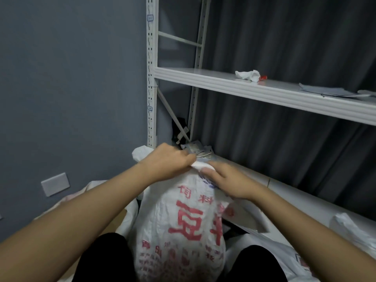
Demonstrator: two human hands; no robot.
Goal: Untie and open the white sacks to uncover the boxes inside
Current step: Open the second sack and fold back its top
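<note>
A: What is biggest here?
B: The white shelf rack (264, 90), standing beyond both hands against a dark curtain (284, 47), with a blue-grey wall (71, 78) off past the left hand.

A: And the task's thing?
B: A white sack (179, 231) with red printing stands upright between the person's dark-clothed knees, directly below the two hands. Its gathered neck (198, 165) sits at the top, right where the hands meet.

A: What are the hands doing?
B: The left hand (168, 161) has its fingers curled round the bunched neck and grips it. The right hand (225, 181) lies on the sack's upper shoulder, just beside the left, its fingers fairly straight and its fingertips touching the white fabric at the neck. Whether it pinches anything I cannot tell.

A: Anything else nearby?
B: More white sacking (305, 261) lies below and outside the right hand. A crumpled white wad (248, 75) rests on the shelf, well above the right hand, and a pale wall plate (55, 184) sits out beyond the left forearm. Small scraps of paper (195, 149) lie just past the left hand's knuckles.
</note>
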